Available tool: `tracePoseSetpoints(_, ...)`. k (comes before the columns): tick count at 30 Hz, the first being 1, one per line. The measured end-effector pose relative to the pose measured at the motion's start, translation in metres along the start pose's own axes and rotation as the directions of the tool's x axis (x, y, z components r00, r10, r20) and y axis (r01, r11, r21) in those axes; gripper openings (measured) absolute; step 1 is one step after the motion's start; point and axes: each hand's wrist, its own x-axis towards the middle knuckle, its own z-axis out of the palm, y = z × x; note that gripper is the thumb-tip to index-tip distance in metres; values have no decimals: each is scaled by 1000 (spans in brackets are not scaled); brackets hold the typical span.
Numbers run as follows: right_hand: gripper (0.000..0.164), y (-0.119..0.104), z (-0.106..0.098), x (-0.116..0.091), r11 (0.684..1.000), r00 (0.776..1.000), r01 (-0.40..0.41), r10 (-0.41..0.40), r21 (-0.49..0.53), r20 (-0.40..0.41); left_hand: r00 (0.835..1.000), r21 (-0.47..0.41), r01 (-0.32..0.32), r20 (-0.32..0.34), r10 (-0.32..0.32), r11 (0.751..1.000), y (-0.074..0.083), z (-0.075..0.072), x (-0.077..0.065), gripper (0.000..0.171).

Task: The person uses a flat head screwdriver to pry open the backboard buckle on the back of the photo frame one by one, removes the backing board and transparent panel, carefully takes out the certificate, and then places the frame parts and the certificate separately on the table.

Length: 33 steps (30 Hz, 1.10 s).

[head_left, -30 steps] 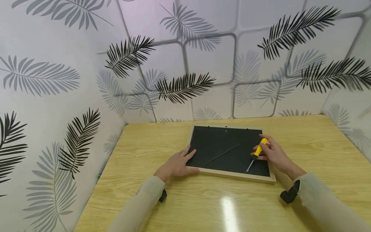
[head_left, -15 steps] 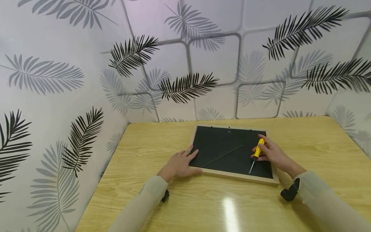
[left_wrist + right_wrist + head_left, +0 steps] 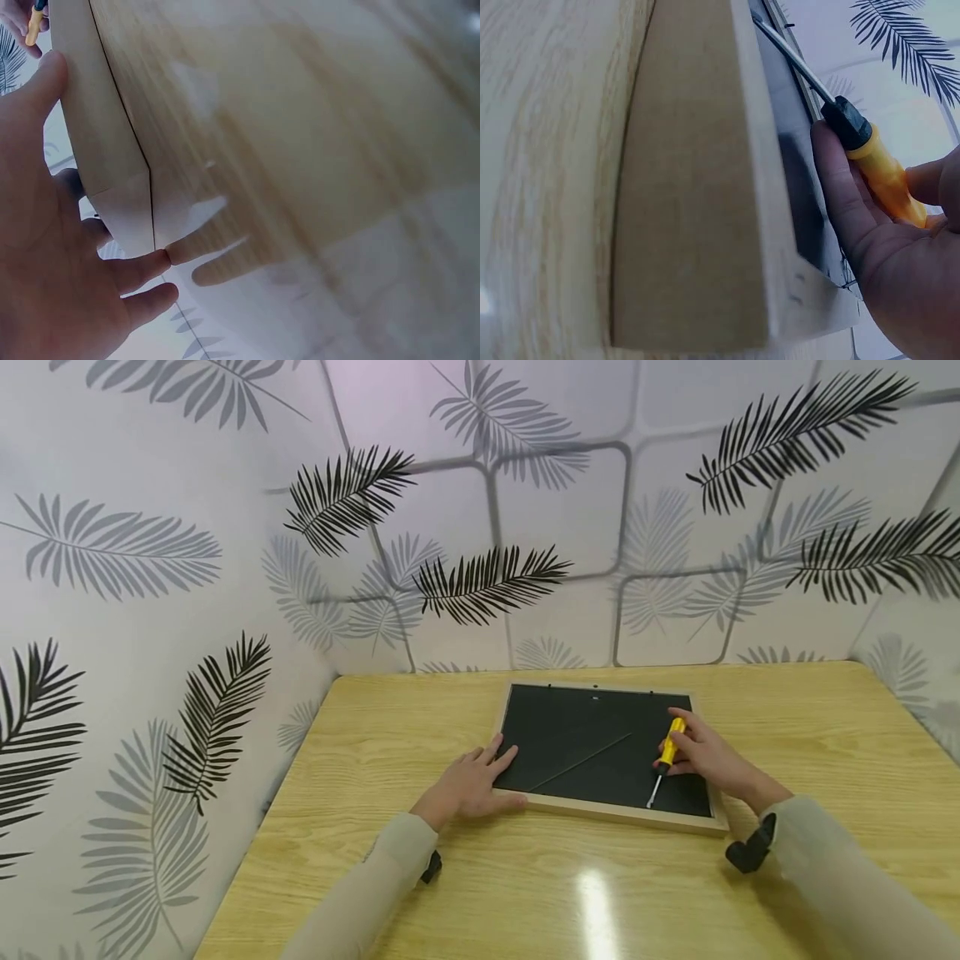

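Gripped the yellow screwdriver (image 3: 663, 767) in the right hand (image 3: 708, 760), with its blade (image 3: 655, 791) low over the black panel (image 3: 573, 727) by the wooden frame's (image 3: 622, 811) near edge, and rested the splayed left hand (image 3: 468, 787) on the near-left corner, probably best for bracing against light, shallow-angled strokes.

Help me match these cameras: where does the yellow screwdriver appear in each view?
Head: screwdriver right of centre, lower half.
Left wrist: screwdriver at the top left corner, cut off by the edge.
Right wrist: screwdriver at upper right.
Shared landmark: the wooden frame, visible in all three.
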Motion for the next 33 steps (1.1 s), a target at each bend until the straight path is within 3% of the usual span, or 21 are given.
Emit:
tracePoseSetpoints(9, 58, 0, 0, 1, 999, 999, -33, 32, -22, -36, 1000, -14, -5, 10, 5, 1000, 0, 1, -1, 89)
tracePoseSetpoints(23, 57, -3, 1, 2, 1000, 1000, -12, 11, -16, -14, 1000, 29, 19, -13, -19, 999, 2, 1, 0, 88)
tracePoseSetpoints(33, 53, -14, 9, -1, 994, 995, 103, -103, -45, 0, 999, 61, 46, -5, -46, 997, 4, 1, 1, 89)
